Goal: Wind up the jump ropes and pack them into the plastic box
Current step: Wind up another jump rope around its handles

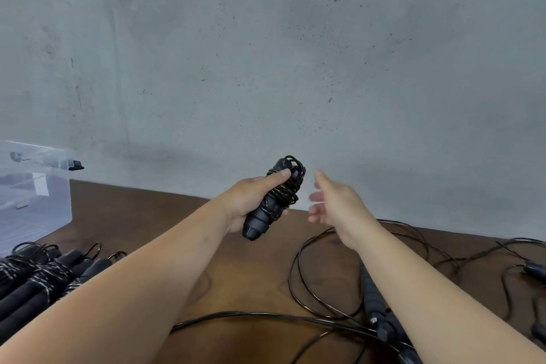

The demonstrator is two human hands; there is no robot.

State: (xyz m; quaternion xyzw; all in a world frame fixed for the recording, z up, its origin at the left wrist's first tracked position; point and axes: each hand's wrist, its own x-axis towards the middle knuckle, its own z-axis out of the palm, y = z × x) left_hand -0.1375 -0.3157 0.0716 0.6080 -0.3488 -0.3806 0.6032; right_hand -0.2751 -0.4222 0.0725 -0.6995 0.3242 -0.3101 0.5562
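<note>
One grey concrete wall [295,53] fills the upper part of the view, and below it lies a dark brown wooden table [165,216]. At the far left edge of the table stands the clear plastic box [38,204], its wall see-through, with a black latch at its near rim; what lies inside is too faint to tell. Two bare forearms reach forward from the bottom of the view. Near the left edge of the table, in front of the box, lies a pile of wound jump ropes [41,278], black foam handles bundled side by side with cord wrapped around them. On the right half of the table, loose jump ropes [331,275] lie in wide black loops, with dark handles among them under the right forearm and at the right edge.

Held up above the table, in front of the wall, is the wound jump rope [276,201]: its black handles are pressed together and tilted, upper end away from the person, with thin cord coiled around the middle. The left hand [251,201] has a closed grip on this bundle, fingers curled round it and thumb laid along its upper side. The right hand [334,201] hovers just beside the bundle without touching it, its grip open, fingers relaxed and spread, holding nothing.
</note>
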